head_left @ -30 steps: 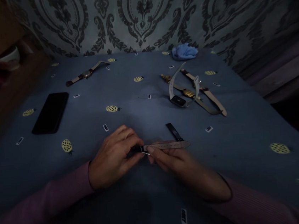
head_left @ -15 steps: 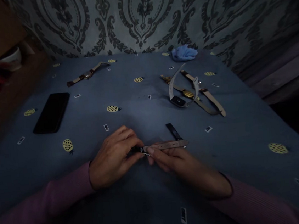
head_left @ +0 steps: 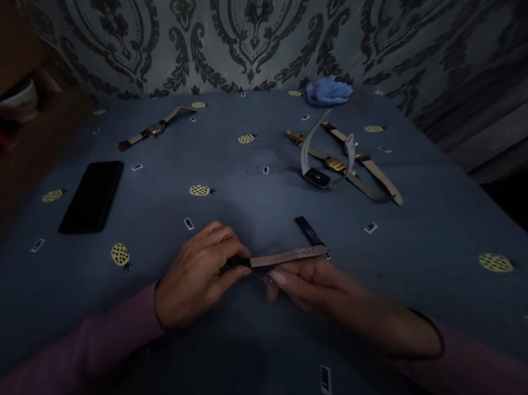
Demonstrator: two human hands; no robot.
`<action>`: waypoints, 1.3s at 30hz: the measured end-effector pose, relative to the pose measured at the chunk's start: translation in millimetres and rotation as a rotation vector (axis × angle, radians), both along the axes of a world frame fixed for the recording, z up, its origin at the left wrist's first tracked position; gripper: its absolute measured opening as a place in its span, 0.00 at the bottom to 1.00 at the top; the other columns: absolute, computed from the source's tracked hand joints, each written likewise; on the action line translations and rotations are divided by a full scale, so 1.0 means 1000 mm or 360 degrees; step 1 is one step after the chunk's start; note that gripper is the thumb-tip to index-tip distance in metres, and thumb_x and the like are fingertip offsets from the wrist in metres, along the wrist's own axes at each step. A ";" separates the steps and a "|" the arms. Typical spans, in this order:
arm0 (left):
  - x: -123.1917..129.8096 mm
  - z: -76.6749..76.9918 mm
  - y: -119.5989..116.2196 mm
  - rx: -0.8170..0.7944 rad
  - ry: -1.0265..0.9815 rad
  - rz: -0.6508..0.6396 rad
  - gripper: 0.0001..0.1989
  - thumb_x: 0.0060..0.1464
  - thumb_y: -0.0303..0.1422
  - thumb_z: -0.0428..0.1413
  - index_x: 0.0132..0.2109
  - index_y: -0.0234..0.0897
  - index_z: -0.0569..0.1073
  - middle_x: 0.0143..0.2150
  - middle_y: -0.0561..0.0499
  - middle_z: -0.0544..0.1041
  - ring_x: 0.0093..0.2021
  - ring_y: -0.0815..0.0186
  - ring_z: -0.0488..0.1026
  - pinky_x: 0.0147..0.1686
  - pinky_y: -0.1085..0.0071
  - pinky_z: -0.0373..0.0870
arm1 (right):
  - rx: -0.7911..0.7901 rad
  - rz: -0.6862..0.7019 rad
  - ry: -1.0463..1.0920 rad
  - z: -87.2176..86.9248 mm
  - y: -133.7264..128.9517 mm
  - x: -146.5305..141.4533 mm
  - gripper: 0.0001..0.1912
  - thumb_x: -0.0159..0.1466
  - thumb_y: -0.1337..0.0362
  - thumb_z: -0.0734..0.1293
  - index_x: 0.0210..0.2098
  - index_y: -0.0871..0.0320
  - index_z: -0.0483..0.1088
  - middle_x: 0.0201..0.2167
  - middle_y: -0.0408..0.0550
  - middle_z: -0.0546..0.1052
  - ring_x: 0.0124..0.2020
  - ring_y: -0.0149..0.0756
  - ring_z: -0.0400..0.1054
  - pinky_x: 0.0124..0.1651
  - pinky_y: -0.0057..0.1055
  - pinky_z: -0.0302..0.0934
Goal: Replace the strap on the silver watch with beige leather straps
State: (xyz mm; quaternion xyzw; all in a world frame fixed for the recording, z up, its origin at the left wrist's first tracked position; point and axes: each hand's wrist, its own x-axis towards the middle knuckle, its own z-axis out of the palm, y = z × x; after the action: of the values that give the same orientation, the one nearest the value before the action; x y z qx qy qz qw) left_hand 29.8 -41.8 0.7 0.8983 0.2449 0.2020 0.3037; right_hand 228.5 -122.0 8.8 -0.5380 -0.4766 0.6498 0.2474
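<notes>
Pale pinkish-beige leather strap with punched holes [head_left: 289, 257] stretches between my two hands, above the blue printed surface [head_left: 244, 363]. Its inner end sits pinched between thumb and fingers of my left hand [head_left: 192, 283], by a black part those fingers mostly hide. My right hand [head_left: 317, 283] has its fingertips closed on a small metallic piece [head_left: 267, 279], too blurred for me to name, just below the strap. A glossy black strap piece [head_left: 310, 231] lies behind the pale tip; I cannot tell whether they touch. I'd worry most about that metallic piece: a loose pinch could drop it, and dim light would make it hard to find. If it slipped while pressed, it might scratch the leather or jab a left fingertip. A careless left grip could also let the strap twist.
</notes>
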 end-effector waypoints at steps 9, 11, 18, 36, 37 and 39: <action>-0.003 0.003 0.003 0.0018 -0.0042 -0.0101 0.03 0.58 0.26 0.56 0.40 0.30 0.74 0.35 0.48 0.73 0.37 0.65 0.66 0.36 0.68 0.66 | -0.0033 -0.0404 -0.0144 0.006 -0.009 0.034 0.18 0.60 0.47 0.65 0.29 0.56 0.69 0.21 0.40 0.62 0.23 0.29 0.55 0.25 0.26 0.51; -0.003 0.003 0.002 0.0056 -0.0062 -0.0174 0.03 0.58 0.26 0.56 0.40 0.30 0.74 0.35 0.48 0.73 0.37 0.65 0.66 0.36 0.68 0.66 | -0.0147 -0.0496 -0.0015 0.005 -0.003 0.030 0.19 0.56 0.46 0.68 0.30 0.57 0.71 0.21 0.40 0.63 0.21 0.28 0.54 0.22 0.25 0.50; -0.002 0.005 0.000 0.0108 -0.0106 -0.0224 0.04 0.60 0.26 0.54 0.40 0.31 0.73 0.35 0.48 0.74 0.38 0.65 0.67 0.36 0.69 0.68 | -0.0432 -0.0212 0.0215 0.004 0.010 0.008 0.19 0.51 0.50 0.74 0.28 0.60 0.71 0.20 0.39 0.67 0.21 0.26 0.60 0.24 0.24 0.55; -0.011 0.008 0.015 0.0081 0.0171 -0.0144 0.16 0.57 0.33 0.58 0.51 0.33 0.70 0.43 0.47 0.73 0.44 0.61 0.67 0.41 0.65 0.68 | -0.0305 -0.0095 0.0046 0.001 0.021 0.007 0.17 0.56 0.51 0.69 0.25 0.61 0.70 0.17 0.37 0.62 0.18 0.24 0.52 0.21 0.24 0.46; -0.013 0.009 0.017 0.0080 0.0239 -0.0096 0.17 0.57 0.35 0.58 0.51 0.33 0.69 0.43 0.47 0.73 0.43 0.61 0.66 0.41 0.64 0.68 | -0.0310 -0.0096 0.0047 0.000 0.022 0.007 0.18 0.54 0.50 0.70 0.25 0.61 0.70 0.17 0.37 0.62 0.18 0.24 0.52 0.21 0.24 0.46; -0.015 0.007 0.019 0.0097 0.0331 -0.0042 0.18 0.56 0.38 0.59 0.50 0.33 0.69 0.43 0.47 0.71 0.42 0.61 0.66 0.40 0.64 0.68 | -0.0330 -0.0092 0.0037 -0.001 0.023 0.008 0.19 0.51 0.50 0.72 0.24 0.61 0.70 0.16 0.37 0.61 0.17 0.24 0.52 0.20 0.24 0.45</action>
State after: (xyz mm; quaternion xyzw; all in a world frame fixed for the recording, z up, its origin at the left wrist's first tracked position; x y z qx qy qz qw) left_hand 14.9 -22.5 8.1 0.9264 0.2571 0.1109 0.2518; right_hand 236.5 -99.0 7.5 -0.5666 -0.3883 0.6944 0.2145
